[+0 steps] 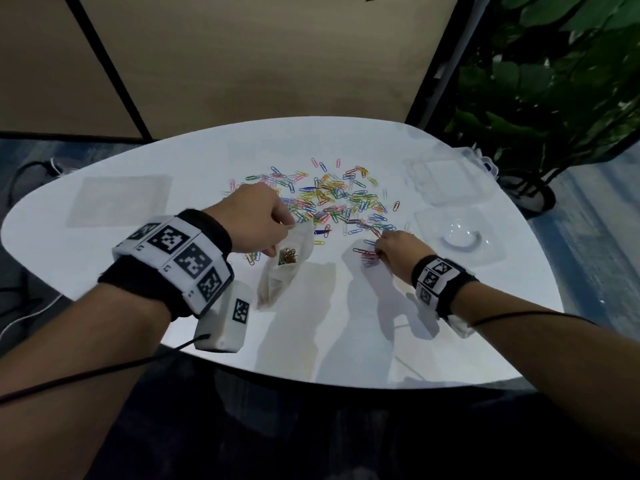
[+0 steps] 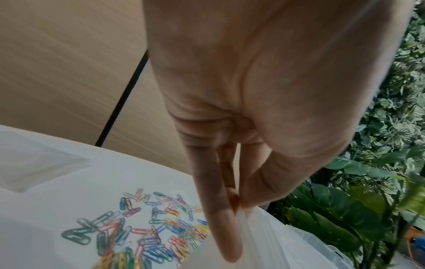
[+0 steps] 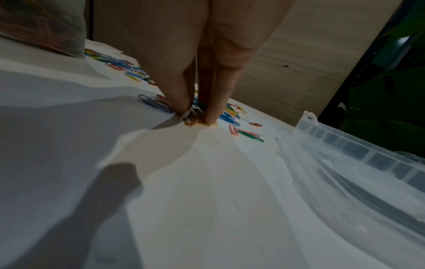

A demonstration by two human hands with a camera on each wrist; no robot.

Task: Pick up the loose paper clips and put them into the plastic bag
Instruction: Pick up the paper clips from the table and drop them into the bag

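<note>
Many coloured paper clips (image 1: 332,199) lie scattered across the middle of the white table (image 1: 138,265), also seen in the left wrist view (image 2: 142,234). My left hand (image 1: 256,223) pinches the rim of a small clear plastic bag (image 1: 284,271) and holds its mouth up; several clips sit inside it. In the left wrist view the fingertips (image 2: 230,245) press on the bag's edge (image 2: 264,242). My right hand (image 1: 398,252) is down on the table at the near right of the pile, its fingertips (image 3: 214,112) pinching a small bunch of clips (image 3: 195,114).
A clear plastic organiser box (image 1: 446,178) and its open lid (image 1: 457,237) lie at the right of the table, seen too in the right wrist view (image 3: 358,145). A flat clear sheet (image 1: 121,199) rests at the left. A leafy plant (image 1: 554,81) stands at the back right.
</note>
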